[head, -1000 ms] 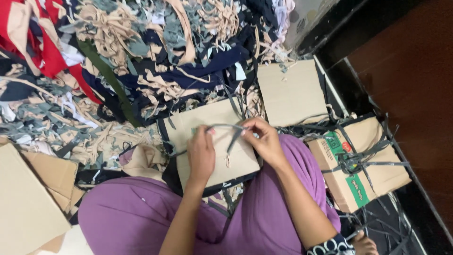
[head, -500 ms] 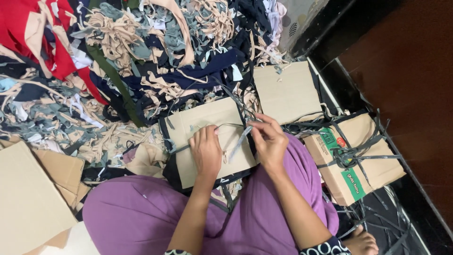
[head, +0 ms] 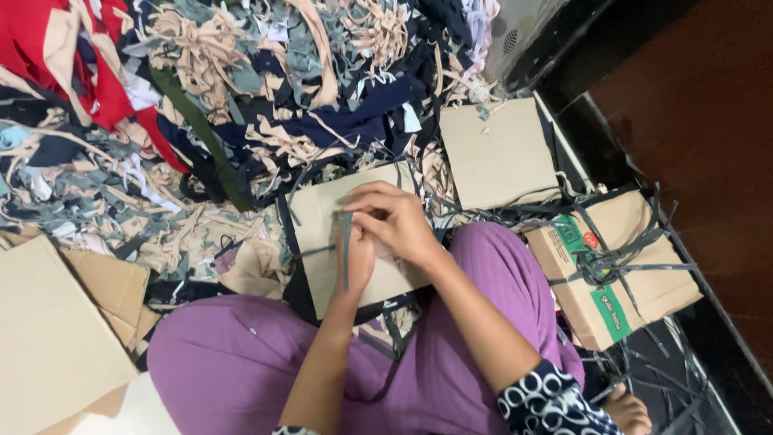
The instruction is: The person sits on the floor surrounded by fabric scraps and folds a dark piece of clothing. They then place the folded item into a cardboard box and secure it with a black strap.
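Observation:
A flat piece of brown cardboard rests on my lap, over dark cloth. Both hands meet above its middle. My left hand pinches a thin grey-green fabric strip that hangs down across the cardboard. My right hand lies over the left hand's fingers and grips the same strip near its top end. I sit on the floor in purple trousers, with a patterned black-and-white sleeve on my right arm.
A large heap of fabric scraps in red, navy, beige and grey fills the floor ahead. A second cardboard sheet lies at the right. A brown box with a green label is wound with dark strips. More cardboard lies at the left.
My hands have come together over the cardboard, the right one now covering the left. The strip, earlier stretched between them, now hangs as one vertical length.

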